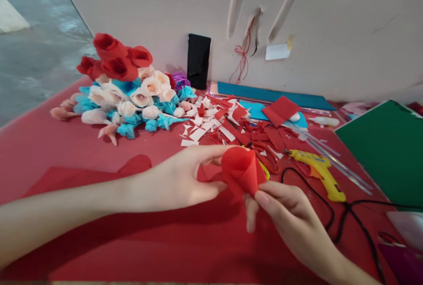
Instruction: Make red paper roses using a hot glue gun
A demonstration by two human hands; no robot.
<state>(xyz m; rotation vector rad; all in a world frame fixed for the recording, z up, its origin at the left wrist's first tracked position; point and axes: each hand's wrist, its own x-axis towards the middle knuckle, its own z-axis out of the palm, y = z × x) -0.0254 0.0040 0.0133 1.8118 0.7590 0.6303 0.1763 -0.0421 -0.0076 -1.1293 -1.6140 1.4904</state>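
A red paper flower [243, 168], rolled into an open cone of petals, is held above the red tabletop between both hands. My left hand [188, 177] curls around its left side, thumb and fingers closed on it. With thumb and index finger, my right hand [291, 219] pinches the flower's lower right edge. Red-handled scissors [269, 155] lie just behind the flower, partly hidden. To the right rests a yellow hot glue gun [317, 168] with a black cord. Beneath my left forearm, red paper [82, 183] lies on the table.
Finished paper flowers [132, 95] in red, white, blue and purple are heaped at the back left. A black phone [198, 61] leans against the wall. Red and white paper scraps [221, 120] cover the middle back. A green board [386, 153] and clear glue sticks [333, 159] lie right.
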